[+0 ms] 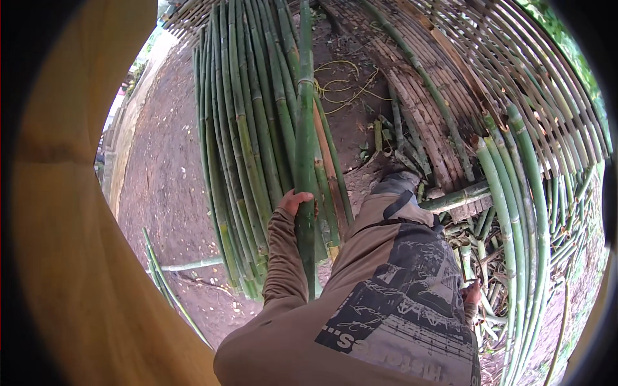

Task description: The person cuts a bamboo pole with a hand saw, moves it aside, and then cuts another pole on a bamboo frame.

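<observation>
A thick green bamboo pole (305, 141) runs upright through the middle of the view. My left hand (296, 201) is wrapped round it near its lower part, thumb across the front and the other fingers mostly hidden behind. Just left of this pole lies a large pile of long green bamboo poles (248, 128), side by side. My right hand (473, 293) hangs low beside my body at the right, close to several long bamboo poles (515, 219). Only a small part of that hand shows, and its fingers are too hidden to make out.
A slatted bamboo rack (502, 71) rises at the far right. Split bamboo strips (412, 96) lie below it. Yellow cord (347, 83) is coiled on the dirt. Bamboo offcuts (492, 270) litter the right side. Thin stalks (164, 280) lie at lower left.
</observation>
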A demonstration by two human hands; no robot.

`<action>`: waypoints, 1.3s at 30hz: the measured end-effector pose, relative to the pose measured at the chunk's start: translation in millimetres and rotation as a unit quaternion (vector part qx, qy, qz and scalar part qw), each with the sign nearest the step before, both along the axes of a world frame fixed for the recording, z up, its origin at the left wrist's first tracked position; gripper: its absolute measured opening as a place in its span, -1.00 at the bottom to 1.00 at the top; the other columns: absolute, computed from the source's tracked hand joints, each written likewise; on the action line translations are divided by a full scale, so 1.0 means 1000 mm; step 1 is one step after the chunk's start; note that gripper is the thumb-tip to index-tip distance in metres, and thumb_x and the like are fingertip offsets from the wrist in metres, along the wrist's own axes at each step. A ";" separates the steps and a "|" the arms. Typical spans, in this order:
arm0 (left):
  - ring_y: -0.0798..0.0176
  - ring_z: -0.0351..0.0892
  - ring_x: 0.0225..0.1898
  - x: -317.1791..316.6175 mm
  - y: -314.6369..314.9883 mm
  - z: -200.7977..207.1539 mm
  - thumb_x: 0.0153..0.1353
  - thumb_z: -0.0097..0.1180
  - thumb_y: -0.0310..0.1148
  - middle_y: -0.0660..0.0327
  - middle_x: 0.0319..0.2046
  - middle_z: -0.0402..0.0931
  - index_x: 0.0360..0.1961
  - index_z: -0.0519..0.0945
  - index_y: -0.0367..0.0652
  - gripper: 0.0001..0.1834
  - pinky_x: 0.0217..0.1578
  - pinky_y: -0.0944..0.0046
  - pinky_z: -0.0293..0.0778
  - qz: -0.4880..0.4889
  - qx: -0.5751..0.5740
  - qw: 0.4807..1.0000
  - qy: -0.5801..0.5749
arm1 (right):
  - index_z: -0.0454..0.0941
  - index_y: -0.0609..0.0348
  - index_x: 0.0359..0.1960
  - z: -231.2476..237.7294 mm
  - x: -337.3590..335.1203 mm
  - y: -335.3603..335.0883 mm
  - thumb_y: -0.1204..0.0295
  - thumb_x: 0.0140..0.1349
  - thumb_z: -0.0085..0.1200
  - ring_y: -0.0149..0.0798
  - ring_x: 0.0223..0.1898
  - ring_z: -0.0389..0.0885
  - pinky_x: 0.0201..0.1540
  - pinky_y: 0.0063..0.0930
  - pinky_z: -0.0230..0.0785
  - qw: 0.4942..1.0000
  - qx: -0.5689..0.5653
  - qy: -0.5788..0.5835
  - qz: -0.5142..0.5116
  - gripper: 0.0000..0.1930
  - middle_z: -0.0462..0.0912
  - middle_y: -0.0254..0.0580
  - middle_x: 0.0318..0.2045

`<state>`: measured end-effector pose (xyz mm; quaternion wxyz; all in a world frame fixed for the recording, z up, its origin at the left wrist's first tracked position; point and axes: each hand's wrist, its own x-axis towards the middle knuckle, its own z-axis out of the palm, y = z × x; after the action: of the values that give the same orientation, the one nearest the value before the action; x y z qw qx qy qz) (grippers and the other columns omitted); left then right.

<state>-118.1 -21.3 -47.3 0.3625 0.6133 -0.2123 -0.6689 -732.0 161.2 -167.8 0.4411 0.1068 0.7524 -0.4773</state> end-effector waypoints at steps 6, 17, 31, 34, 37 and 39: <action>0.11 0.62 -0.53 0.013 -0.007 0.015 -0.03 0.26 -0.23 0.06 -0.52 0.57 -0.32 0.55 -0.30 -0.64 -0.50 0.12 0.59 0.032 -0.033 0.998 -0.037 | 0.27 -0.01 -0.57 -0.033 -0.040 0.003 0.01 0.29 0.02 -0.40 -0.79 0.12 -0.73 -0.39 0.10 0.997 -0.048 -0.056 -0.004 -0.58 0.10 -0.44 -0.77; 0.10 0.60 -0.56 0.091 0.017 0.065 -0.04 0.30 -0.37 0.07 -0.50 0.56 -0.29 0.53 -0.33 -0.67 -0.56 0.08 0.59 0.148 -0.015 0.976 -0.161 | 0.19 -0.04 -0.61 -0.037 -0.040 -0.001 0.08 0.37 -0.10 -0.38 -0.81 0.06 -0.75 -0.37 0.06 0.998 -0.034 -0.052 0.013 -0.58 0.05 -0.43 -0.78; 0.11 0.63 -0.35 0.286 0.051 0.029 -0.30 0.43 -0.19 0.07 -0.36 0.62 -0.20 0.60 -0.29 -0.41 -0.33 0.14 0.52 0.119 0.148 0.866 -0.462 | 0.17 -0.06 -0.67 -0.058 -0.010 -0.014 0.02 0.32 -0.02 -0.41 -0.83 0.12 -0.79 -0.48 0.09 0.997 -0.006 -0.046 0.055 -0.52 0.12 -0.43 -0.82; 0.00 0.64 -0.21 0.262 0.041 -0.003 -0.20 0.40 -0.22 -0.06 -0.19 0.60 -0.02 0.52 -0.35 -0.32 -0.19 0.10 0.55 0.053 0.172 0.793 -0.582 | 0.18 -0.06 -0.66 -0.038 -0.009 -0.008 0.09 0.35 -0.02 -0.47 -0.80 0.08 -0.76 -0.53 0.05 0.999 -0.038 -0.017 0.034 -0.55 0.08 -0.48 -0.79; -0.07 0.55 0.00 0.277 0.062 -0.053 -0.17 0.38 -0.14 -0.09 -0.06 0.56 0.06 0.48 -0.34 -0.25 0.02 0.12 0.45 0.098 0.178 0.791 -0.577 | 0.18 -0.04 -0.65 -0.023 -0.001 -0.008 0.10 0.36 -0.03 -0.47 -0.79 0.08 -0.76 -0.54 0.04 0.999 -0.021 -0.016 0.020 -0.56 0.08 -0.48 -0.78; -0.06 0.46 0.10 0.328 0.088 -0.069 -0.19 0.34 -0.05 -0.08 0.04 0.49 0.14 0.43 -0.24 -0.17 0.12 0.08 0.37 0.142 0.220 0.757 -0.599 | 0.24 -0.01 -0.67 -0.038 0.014 0.001 0.02 0.39 -0.12 -0.47 -0.83 0.11 -0.77 -0.52 -0.06 0.997 -0.025 -0.019 0.066 -0.51 0.22 -0.41 -0.80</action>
<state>210.1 66.2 -116.6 0.1072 0.9747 -0.1435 -0.1338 -717.5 161.9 -205.4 0.4880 0.0549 0.7373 -0.4639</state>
